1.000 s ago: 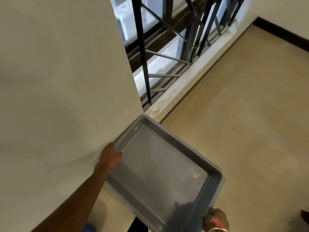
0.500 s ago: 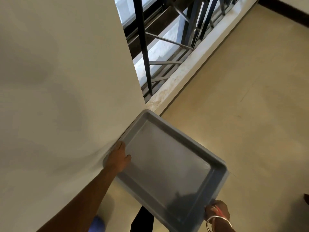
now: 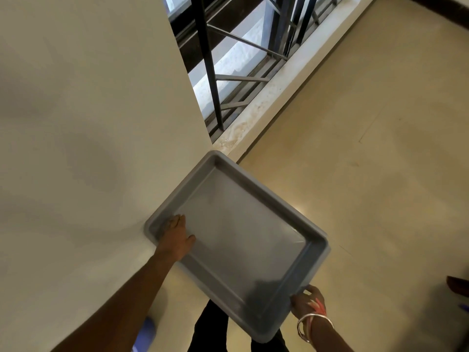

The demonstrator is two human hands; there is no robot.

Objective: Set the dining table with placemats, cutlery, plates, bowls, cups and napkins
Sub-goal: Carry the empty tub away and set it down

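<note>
At the far left, a plain cream wall [image 3: 76, 123] fills the view from top to bottom. Beside its lower edge, the person's left hand [image 3: 176, 238] grips the left corner of a grey plastic tray [image 3: 243, 189]. The thumb lies inside the tray and the fingers close over the rim. The tray is held in the air between both hands, above the person's dark trouser legs [image 3: 210, 329], with its far corner near the end of the wall. Above it stands a black metal window grille [image 3: 210, 72]. At the tray's near right corner, the right hand [image 3: 307, 302] curls its fingers round the rim, with silver bangles [image 3: 313, 326] on the wrist. A beige floor [image 3: 368, 174] spreads to the right.
</note>
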